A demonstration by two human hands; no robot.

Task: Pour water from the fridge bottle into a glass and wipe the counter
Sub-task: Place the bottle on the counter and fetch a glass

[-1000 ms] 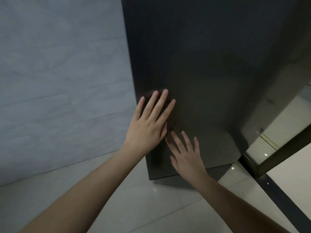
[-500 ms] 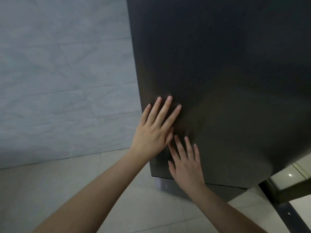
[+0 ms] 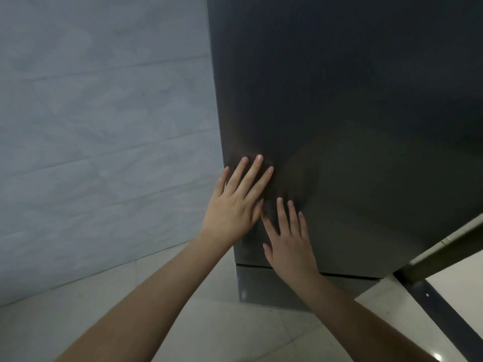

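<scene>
Both hands lie flat against the dark fridge door (image 3: 352,126), which fills the upper right of the head view. The left hand (image 3: 235,205) rests near the door's left edge with its fingers (image 3: 257,173) straight and slightly spread, pointing up and to the right; it grips nothing, only pressing its palm side to the smooth surface. The right hand (image 3: 290,244) sits just below and to the right of it, lower on the door, fingers also straight and fanned upward, holding nothing (its forefinger tip is just beside the left thumb; I cannot tell whether they touch). Both bare forearms reach in from the bottom of the frame.

The door appears shut, so the bottle is hidden and no glass or counter shows. Under the door runs a dark base panel (image 3: 261,286), standing on a pale tiled floor (image 3: 222,330). To the left rises a grey tiled wall (image 3: 104,126). At the lower right a dark frame bar (image 3: 444,252) slants across the corner, with a dark strip (image 3: 444,317) along the floor beneath it.
</scene>
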